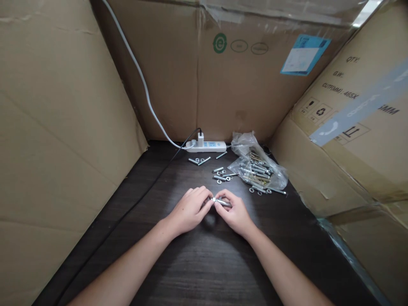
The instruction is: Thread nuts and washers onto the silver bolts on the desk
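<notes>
Above the middle of the dark table, my two hands meet at a silvery metal expansion bolt (223,202). My right hand (235,212) pinches its shank between thumb and fingers. The fingertips of my left hand (194,208) close on its other end, by a shiny nut (214,199); that end is partly hidden by the fingers. Just beyond the hands lie loose bolts and sleeves (219,178) with several washers (219,182). A clear plastic bag (277,176) full of similar bolts lies open to the right.
A white power strip (207,147) with a plugged-in charger (200,139) rests against the back carton. From it a black cable (143,195) crosses the table's left side. Large cardboard boxes (63,127) wall in the left, back and right. More bolts (204,161) lie near the strip.
</notes>
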Tool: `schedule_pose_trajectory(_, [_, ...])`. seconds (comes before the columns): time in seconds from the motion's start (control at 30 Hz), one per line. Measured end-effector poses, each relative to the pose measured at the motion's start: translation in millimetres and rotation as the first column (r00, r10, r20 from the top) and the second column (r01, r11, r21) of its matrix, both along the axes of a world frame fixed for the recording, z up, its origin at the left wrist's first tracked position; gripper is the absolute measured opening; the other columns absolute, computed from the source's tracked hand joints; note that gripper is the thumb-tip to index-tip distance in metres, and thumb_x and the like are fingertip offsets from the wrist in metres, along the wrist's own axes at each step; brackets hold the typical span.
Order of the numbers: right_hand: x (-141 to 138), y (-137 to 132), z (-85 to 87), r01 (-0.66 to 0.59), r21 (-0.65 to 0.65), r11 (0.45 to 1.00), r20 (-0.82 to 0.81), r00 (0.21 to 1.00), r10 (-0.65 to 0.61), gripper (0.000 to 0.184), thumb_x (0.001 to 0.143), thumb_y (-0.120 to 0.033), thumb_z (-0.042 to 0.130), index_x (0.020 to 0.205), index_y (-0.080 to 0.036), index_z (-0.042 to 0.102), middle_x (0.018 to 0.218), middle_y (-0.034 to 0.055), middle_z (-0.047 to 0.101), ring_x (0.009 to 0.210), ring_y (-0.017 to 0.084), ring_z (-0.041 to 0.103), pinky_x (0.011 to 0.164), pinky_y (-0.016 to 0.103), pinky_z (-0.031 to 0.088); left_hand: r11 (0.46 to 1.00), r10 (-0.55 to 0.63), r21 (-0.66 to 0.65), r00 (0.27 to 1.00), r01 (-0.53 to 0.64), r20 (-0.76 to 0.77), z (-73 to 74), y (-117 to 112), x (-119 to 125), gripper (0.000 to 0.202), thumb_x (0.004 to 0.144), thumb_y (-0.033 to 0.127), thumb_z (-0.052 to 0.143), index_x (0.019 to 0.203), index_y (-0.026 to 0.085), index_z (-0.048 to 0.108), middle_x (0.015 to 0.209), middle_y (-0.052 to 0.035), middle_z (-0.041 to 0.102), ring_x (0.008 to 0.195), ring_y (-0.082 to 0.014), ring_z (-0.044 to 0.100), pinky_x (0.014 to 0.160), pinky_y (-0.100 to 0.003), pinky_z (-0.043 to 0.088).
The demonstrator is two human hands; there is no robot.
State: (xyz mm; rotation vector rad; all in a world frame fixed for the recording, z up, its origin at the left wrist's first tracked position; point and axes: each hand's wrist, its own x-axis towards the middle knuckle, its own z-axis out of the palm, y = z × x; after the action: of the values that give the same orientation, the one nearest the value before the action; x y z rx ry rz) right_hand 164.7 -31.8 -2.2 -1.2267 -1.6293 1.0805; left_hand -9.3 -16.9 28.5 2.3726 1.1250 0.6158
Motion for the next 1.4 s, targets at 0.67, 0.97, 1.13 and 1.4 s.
schedule_pose_trajectory(0.67, [0.9, -0.5, 0.1, -0.016, 0.02, 1.0, 0.016, 1.0, 0.016, 0.011, 0.08, -0.027, 0.055, 0.085, -0.017, 0.054, 0.061, -0.0035, 0.046, 0.049, 0.008, 0.036, 0.044, 0.017, 0.031, 0.999, -0.052, 0.01, 0.999, 0.052, -0.006, 1.8, -0.9, -0.8, 0.013, 0.093, 0.028, 0.04, 0.095, 0.02, 0.05, 0.093, -0.0025, 0.055, 0.083, -0.017, 0.051, 0.075, -0.03, 0.039])
schedule_pose_trajectory(0.97, [2.3, 0.7, -1.5, -0.023, 0.002, 1.0, 0.008, 1.0, 0.023, 0.009, 0.079, -0.026, 0.054, 0.082, -0.017, 0.054, 0.061, -0.003, 0.048, 0.049, 0.008, 0.037, 0.045, 0.018, 0.031, 0.997, -0.074, 0.029, 0.997, 0.075, -0.016, 1.9, -2.0, -1.3, 0.01, 0.089, 0.022, 0.045, 0.098, 0.019, 0.049, 0.093, -0.0024, 0.055, 0.082, -0.0167, 0.05, 0.073, -0.029, 0.039])
schedule_pose_trajectory(1.13, [3.0, 1.5, 0.9, -0.038, -0.002, 0.999, 0.012, 0.999, 0.038, 0.01, 0.08, -0.026, 0.053, 0.08, -0.017, 0.054, 0.06, -0.0035, 0.046, 0.049, 0.008, 0.036, 0.047, 0.019, 0.031, 0.994, -0.096, 0.05, 0.995, 0.097, -0.022, 1.9, -2.6, -1.2, 0.012, 0.088, 0.019, 0.045, 0.099, 0.019, 0.049, 0.096, -0.0029, 0.055, 0.084, -0.0172, 0.051, 0.074, -0.029, 0.038])
schedule_pose_trajectory(1.4, [2.5, 1.6, -0.2, -0.027, 0.002, 1.0, 0.01, 1.0, 0.027, 0.01, 0.081, -0.027, 0.053, 0.08, -0.017, 0.054, 0.059, -0.004, 0.044, 0.049, 0.008, 0.035, 0.046, 0.019, 0.028, 0.999, -0.054, 0.0, 0.998, 0.054, 0.016, 5.8, -2.5, -1.3, 0.013, 0.091, 0.028, 0.043, 0.101, 0.02, 0.049, 0.096, -0.002, 0.055, 0.083, -0.0167, 0.05, 0.075, -0.03, 0.038])
